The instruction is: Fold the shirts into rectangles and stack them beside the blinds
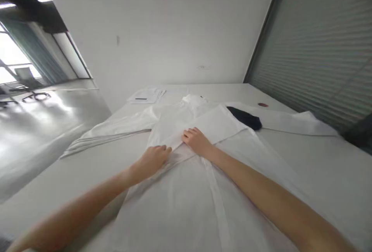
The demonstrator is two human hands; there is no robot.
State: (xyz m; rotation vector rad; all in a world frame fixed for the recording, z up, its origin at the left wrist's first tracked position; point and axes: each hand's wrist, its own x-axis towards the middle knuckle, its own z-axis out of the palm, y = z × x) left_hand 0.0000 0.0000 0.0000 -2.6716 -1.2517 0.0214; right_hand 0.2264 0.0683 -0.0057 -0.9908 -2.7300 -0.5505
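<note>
A long white garment point(186, 201), which looks like a lab coat, lies spread on the table with its collar point(192, 99) at the far end. One white sleeve point(216, 122) crosses its body diagonally, from upper right to lower left. My left hand point(154, 159) is closed on the sleeve's lower left end, fingertips partly hidden. My right hand point(196, 139) lies farther along, its fingers bent over the sleeve's lower edge. A dark navy cloth piece point(245, 117) sits just right of the folded sleeve.
Layered white cloth point(107, 130) stretches to the table's left edge, more white cloth point(299, 122) to the right. Papers with a pen point(147, 96) lie at the back left, a small brown disc point(263, 105) at the back right. A white wall point(174, 31) and blinds point(316, 50) border the table point(319, 159).
</note>
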